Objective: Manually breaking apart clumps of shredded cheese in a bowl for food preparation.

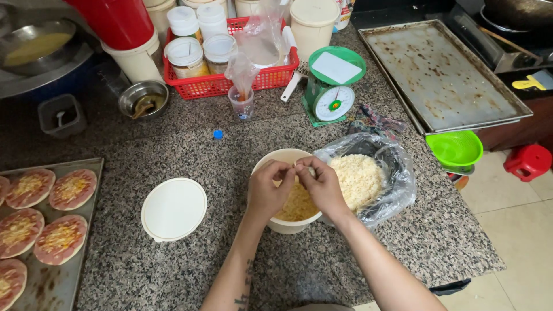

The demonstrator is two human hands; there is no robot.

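Observation:
My left hand [269,189] and my right hand [320,185] meet over a cream plastic tub [266,164] of shredded yellow cheese [297,206]. Both hands pinch a small pale clump of cheese between their fingertips, just above the tub's far rim. To the right, touching the tub, a clear plastic bag [397,173] lies open with more pale shredded cheese [357,179] in it. The tub's round white lid [173,208] lies flat on the counter to the left.
A metal tray [46,285] of small topped pizza bases sits at the left edge. Behind are a green kitchen scale [334,86], a red basket [213,85] of jars, a small cup [242,105], a steel bowl [144,99], an empty baking tray [443,75] and a green bowl [456,148].

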